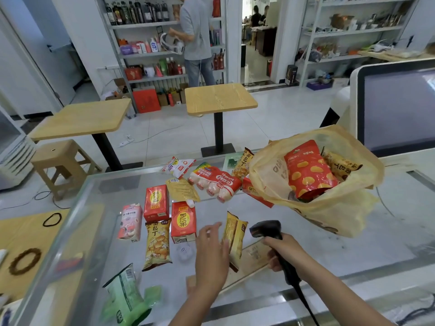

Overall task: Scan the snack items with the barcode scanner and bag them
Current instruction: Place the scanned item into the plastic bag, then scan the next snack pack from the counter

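Two hands are seen low over the glass surface (pixel 388 243). The barcode scanner (pixel 267 229) is gripped by its handle in the right hand (pixel 283 251), fingers wrapped round it, its head turned toward the left hand (pixel 211 250). A yellow snack packet (pixel 235 236) is stood on edge just right of the left hand, whose fingers are spread almost straight, the thumb laid against the packet. For a clean read, the barcode panel should be turned flat to the scanner head and kept steady. Beyond the left hand, more snack items (pixel 183 221) are left unscanned. Beyond the right hand, the bag (pixel 341 208) lies open, partly filled.
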